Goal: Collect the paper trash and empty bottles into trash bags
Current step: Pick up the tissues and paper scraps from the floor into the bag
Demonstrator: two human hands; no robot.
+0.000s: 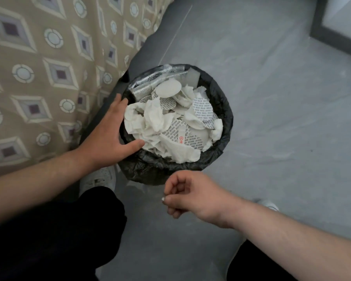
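Your left hand (107, 132) lies flat, fingers spread, on the rim of the black trash bag (221, 110) at its 9 o'clock, with the thumb at the edge of the crumpled tissue paper (150, 120). Your right hand (190, 193) hangs at 6 o'clock, just clear of the bag, with its fingers curled in (nothing visible inside them). Round seal liners (202, 107) and foil wrappers (150, 82) lie toward 12.

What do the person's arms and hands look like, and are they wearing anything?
The left hand and right hand are bare: no gloves, and no rings, watch or bracelet show. The forearms are bare too, with no sleeves in view.
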